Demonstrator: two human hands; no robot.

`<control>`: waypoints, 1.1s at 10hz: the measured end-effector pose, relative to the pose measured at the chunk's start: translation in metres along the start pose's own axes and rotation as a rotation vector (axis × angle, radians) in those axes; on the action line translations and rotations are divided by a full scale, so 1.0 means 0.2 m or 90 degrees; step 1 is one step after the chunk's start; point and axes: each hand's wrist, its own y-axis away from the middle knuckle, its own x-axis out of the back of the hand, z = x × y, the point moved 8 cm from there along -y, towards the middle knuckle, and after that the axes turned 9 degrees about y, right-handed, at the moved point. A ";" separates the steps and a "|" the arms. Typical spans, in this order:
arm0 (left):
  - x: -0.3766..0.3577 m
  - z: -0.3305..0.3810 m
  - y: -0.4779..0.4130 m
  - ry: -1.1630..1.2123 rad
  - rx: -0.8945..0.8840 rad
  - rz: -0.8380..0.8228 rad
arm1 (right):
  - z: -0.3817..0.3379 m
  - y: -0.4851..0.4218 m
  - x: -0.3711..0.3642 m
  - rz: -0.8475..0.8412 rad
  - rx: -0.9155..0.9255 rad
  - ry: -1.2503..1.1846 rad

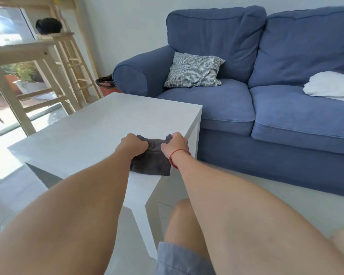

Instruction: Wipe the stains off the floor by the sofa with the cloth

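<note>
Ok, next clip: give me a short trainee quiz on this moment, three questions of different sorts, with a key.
1. True or false: the dark grey cloth lies on the floor by the blue sofa.
2. Which hands have a grip on the cloth? A) left hand only B) right hand only C) both
3. Fill in: the striped cushion leans near the sofa's ____ arm, as seen in the picture.

Key: 1 false, it rests on the white table, at its corner; 2 C; 3 left.
</note>
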 end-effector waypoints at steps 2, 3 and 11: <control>0.00 -0.01 0.00 -0.155 -0.043 0.073 | -0.14 0.01 0.01 0.066 0.253 0.302; 0.00 -0.01 0.00 -0.211 -0.070 0.081 | -0.16 0.05 -0.13 -0.075 0.321 0.345; -0.10 -0.15 -0.11 -0.252 -0.120 -0.074 | -0.14 0.02 -0.25 -0.152 0.307 0.261</control>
